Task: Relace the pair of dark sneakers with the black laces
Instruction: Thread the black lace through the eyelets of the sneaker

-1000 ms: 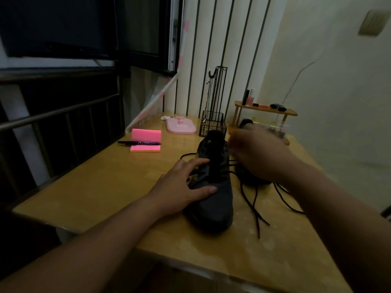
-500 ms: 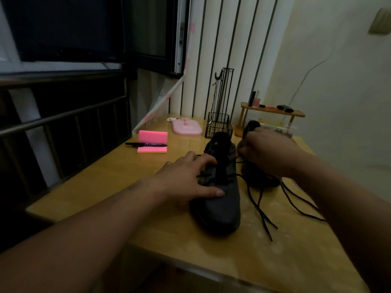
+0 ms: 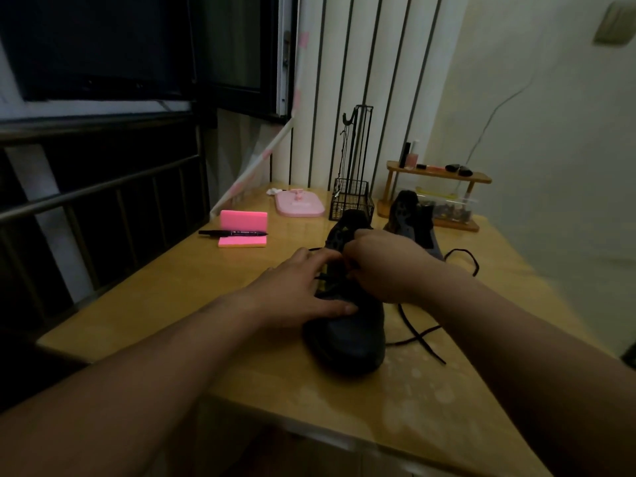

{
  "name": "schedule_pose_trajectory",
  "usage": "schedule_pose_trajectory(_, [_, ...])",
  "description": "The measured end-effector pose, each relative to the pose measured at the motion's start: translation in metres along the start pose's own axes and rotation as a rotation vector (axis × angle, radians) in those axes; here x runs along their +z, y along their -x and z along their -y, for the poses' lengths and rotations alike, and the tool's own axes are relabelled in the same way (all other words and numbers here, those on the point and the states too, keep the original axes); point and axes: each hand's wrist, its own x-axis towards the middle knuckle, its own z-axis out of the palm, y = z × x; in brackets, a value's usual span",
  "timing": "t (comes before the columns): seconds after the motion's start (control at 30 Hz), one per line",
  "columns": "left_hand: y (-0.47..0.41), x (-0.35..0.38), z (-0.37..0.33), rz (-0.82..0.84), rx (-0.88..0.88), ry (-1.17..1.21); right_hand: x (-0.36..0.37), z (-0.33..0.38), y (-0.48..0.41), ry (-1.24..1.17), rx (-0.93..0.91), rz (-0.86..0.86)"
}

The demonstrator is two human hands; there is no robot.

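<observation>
Fingers [image 3: 358,246] of the right hand [image 3: 392,266] pinch the black lace [image 3: 418,336] midway up the near sneaker [image 3: 347,342], left hand [image 3: 292,294] pressing flat; long ends lie loose, far sneaker [image 3: 407,215] seemingly unlaced.

Two sneakers [image 3: 347,339] [image 3: 413,218], two hands [image 3: 292,290] [image 3: 385,266], one marker [image 3: 234,232].

Table [image 3: 172,297]: near sneaker [image 3: 347,339] at centre, toe toward front edge. Far sneaker [image 3: 411,215] behind it, to the right. Lace [image 3: 418,333] on tabletop right of near sneaker. Left hand [image 3: 296,290] on its left side, right hand [image 3: 385,266] over its eyelets. Marker [image 3: 234,232] rear left; wire basket [image 3: 352,204] directly behind.
</observation>
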Motion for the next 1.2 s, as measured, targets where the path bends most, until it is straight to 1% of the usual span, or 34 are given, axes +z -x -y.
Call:
schedule_pose_trajectory(0.1, [0.001,0.001,0.001,-0.013,0.005,0.012,-0.006,-0.009,0.002,-0.040,0.055,-0.008])
schedule_pose_trajectory(0.2, [0.002,0.001,-0.001,-0.020,-0.001,0.007,-0.014,-0.033,0.008,-0.104,0.187,-0.131])
schedule_pose_trajectory(0.23, [0.002,0.001,-0.001,-0.021,-0.002,0.009,-0.015,-0.040,0.010,-0.100,0.224,-0.144])
schedule_pose_trajectory(0.33, [0.002,0.003,0.000,-0.030,0.003,0.036,-0.011,-0.051,0.016,0.007,0.303,-0.137])
schedule_pose_trajectory(0.4, [0.003,0.003,-0.001,-0.027,0.010,0.041,-0.008,-0.055,0.017,0.053,0.391,-0.208])
schedule_pose_trajectory(0.5, [0.004,0.002,-0.003,-0.016,0.001,0.045,-0.013,-0.065,0.015,0.071,0.583,-0.295])
schedule_pose_trajectory(0.57, [0.004,0.002,-0.003,-0.017,-0.004,0.052,-0.012,-0.070,0.015,0.070,0.625,-0.317])
schedule_pose_trajectory(0.6, [0.004,0.003,-0.003,-0.017,-0.005,0.055,-0.010,-0.068,0.016,0.054,0.589,-0.342])
schedule_pose_trajectory(0.63, [0.004,0.004,-0.002,-0.017,-0.004,0.061,-0.008,-0.063,0.017,0.011,0.511,-0.370])
schedule_pose_trajectory(0.7, [0.004,0.006,-0.001,-0.021,0.001,0.083,-0.005,-0.045,0.020,-0.150,0.275,-0.370])
schedule_pose_trajectory(0.77, [0.003,0.007,0.002,-0.024,0.006,0.102,-0.006,-0.026,0.018,-0.246,0.095,-0.205])
schedule_pose_trajectory(0.8, [0.002,0.007,0.002,-0.022,0.007,0.106,-0.004,-0.019,0.015,-0.225,0.053,-0.106])
schedule_pose_trajectory(0.83, [0.002,0.008,0.003,-0.019,0.007,0.107,-0.002,-0.015,0.011,-0.187,0.040,-0.044])
schedule_pose_trajectory(0.87, [0.002,0.008,0.003,-0.016,0.006,0.106,0.000,-0.012,0.007,-0.158,0.052,-0.015])
schedule_pose_trajectory(0.97, [0.003,0.008,0.003,-0.019,0.007,0.108,-0.001,-0.009,0.000,-0.096,0.087,0.002])
schedule_pose_trajectory(1.07, [0.004,0.007,0.002,-0.026,0.012,0.106,-0.003,-0.008,-0.004,-0.052,0.069,0.049])
schedule_pose_trajectory(1.13, [0.006,0.005,0.001,-0.035,0.016,0.090,-0.004,-0.011,-0.002,-0.115,0.057,0.045])
schedule_pose_trajectory(1.2, [0.006,0.003,0.000,-0.039,0.019,0.074,-0.008,-0.022,0.002,-0.219,0.085,-0.004])
